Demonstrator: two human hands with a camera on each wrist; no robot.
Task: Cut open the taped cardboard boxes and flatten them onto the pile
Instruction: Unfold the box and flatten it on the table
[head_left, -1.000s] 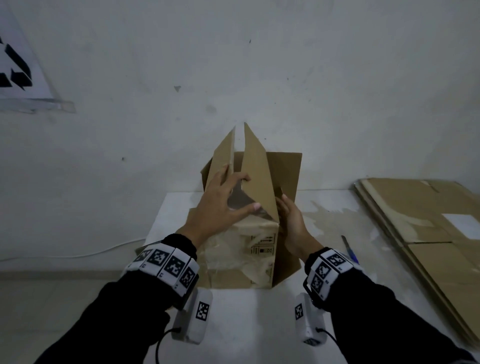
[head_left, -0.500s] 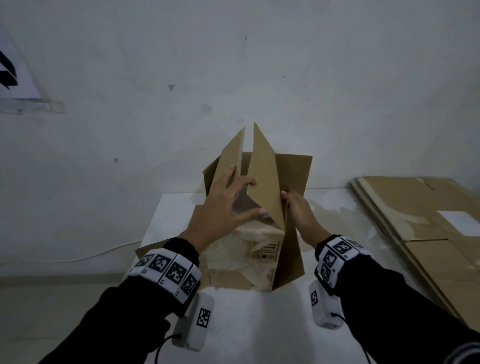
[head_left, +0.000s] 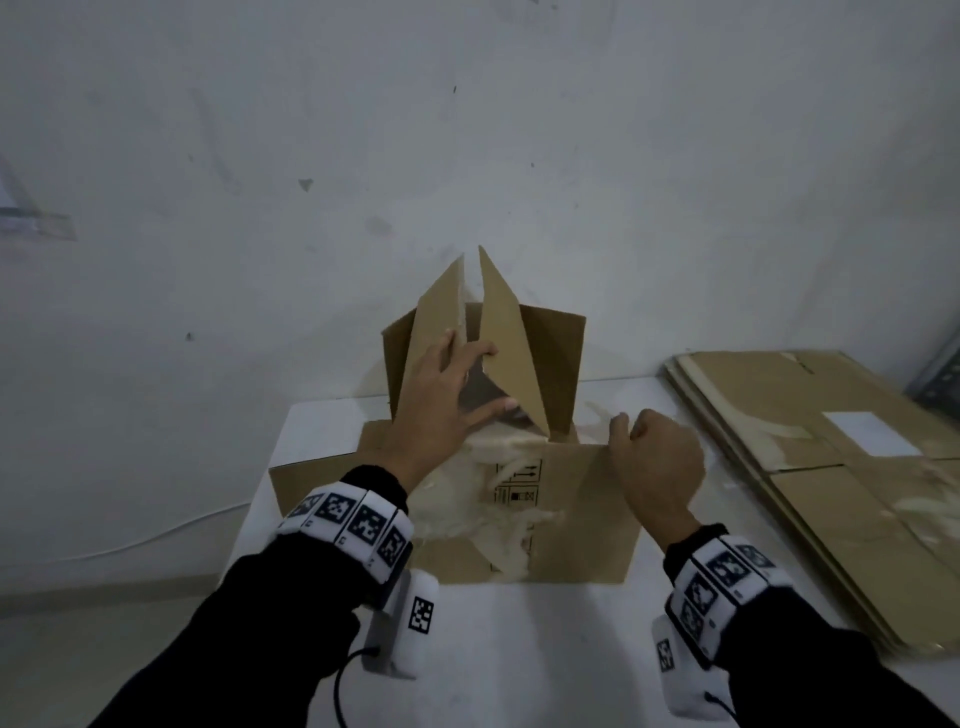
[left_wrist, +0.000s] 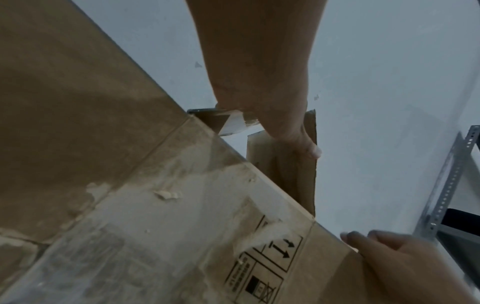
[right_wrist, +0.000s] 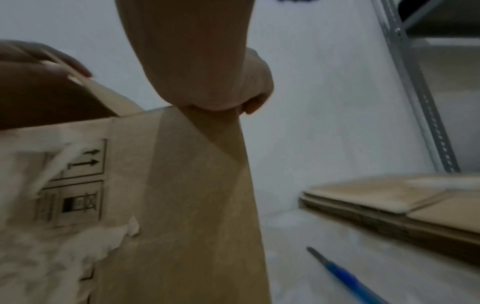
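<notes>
Box (head_left: 566, 514), flaps upright, tape-scarred

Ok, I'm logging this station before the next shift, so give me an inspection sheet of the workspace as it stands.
Surface: white table, smeared near the pile.
Job's things: opened cardboard box, flaps upright, torn tape residue on its front; flattened pile at right.
Clutter: blue cutter lying between box and pile.
Hands: left hand spread on the flaps; right hand grips the box's top edge.
Cables: wrist camera leads; white cable along the wall.
Surroundings: white wall, metal shelving.
</notes>
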